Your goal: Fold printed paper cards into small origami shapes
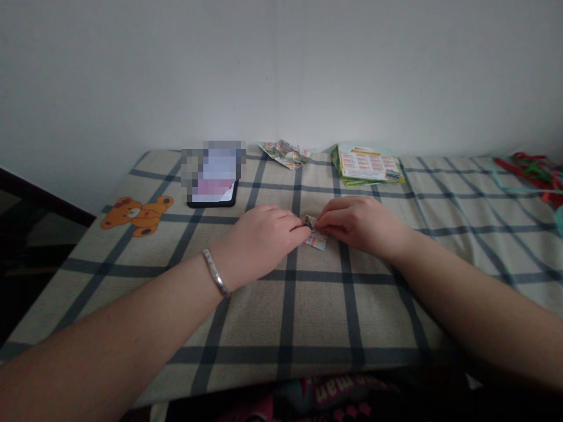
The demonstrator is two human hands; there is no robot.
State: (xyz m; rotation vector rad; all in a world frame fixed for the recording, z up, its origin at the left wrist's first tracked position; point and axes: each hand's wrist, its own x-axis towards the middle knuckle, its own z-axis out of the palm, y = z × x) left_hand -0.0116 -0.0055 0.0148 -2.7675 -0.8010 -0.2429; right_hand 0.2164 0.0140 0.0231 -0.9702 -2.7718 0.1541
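Between my two hands a small folded piece of printed paper [316,240] rests on the checked tablecloth. My left hand [270,240] comes in from the left, a silver bangle on its wrist, and its closed fingers pinch the paper's left edge. From the right, my right hand [354,223] pinches the paper's upper right part between thumb and fingertips. The fingers cover much of the paper, so its full folded shape is hidden.
A phone [214,176], partly pixelated, lies behind my left hand. Toward the wall are a creased printed sheet [285,155] and a stack of printed leaflets [369,165]. A bear-shaped cutout [138,217] lies at left; red and green strips [534,176] lie far right.
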